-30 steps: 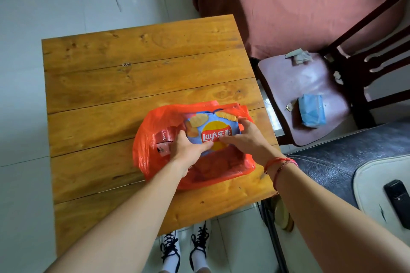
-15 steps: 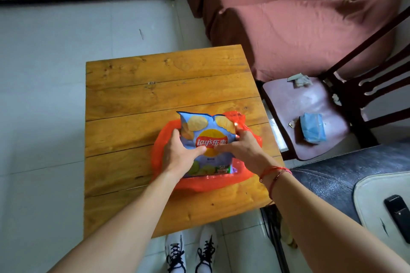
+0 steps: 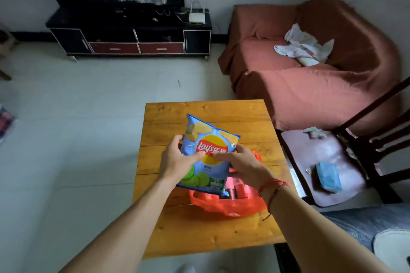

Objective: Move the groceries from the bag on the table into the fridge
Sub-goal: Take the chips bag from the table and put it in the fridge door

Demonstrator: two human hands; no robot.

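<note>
A square plank-wood surface carries a crumpled orange plastic bag near its right edge. Above it a glossy blue chip bag stands upright, long axis near-to-far, pinched at both sides by left hand and right hand fingers.

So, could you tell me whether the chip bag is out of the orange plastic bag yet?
Mostly out: both hands hold the Lay's chip bag raised above the orange plastic bag; whether its bottom edge has cleared the opening, I cannot tell.
</note>
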